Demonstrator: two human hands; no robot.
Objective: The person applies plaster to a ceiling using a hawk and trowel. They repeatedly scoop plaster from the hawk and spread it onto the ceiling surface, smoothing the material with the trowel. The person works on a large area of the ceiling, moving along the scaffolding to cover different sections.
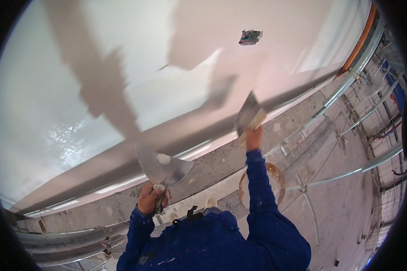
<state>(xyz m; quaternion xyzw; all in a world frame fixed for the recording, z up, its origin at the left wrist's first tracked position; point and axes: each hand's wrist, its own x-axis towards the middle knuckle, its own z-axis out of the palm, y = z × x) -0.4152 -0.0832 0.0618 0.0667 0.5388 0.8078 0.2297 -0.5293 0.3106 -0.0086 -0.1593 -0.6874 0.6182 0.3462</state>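
Pale wall, trowel before its lower edge; contact can't be told.
The right hand is wrapped tightly round the trowel, the left hand round the scraper, which carries a dab of filler. Likely best: a low, steady trowel angle, even pressure, scraper level, lighter strokes by the wired hole.

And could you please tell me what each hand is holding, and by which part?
The left hand holds a wide scraper by its handle; the right hand holds a flat trowel by its pale handle.
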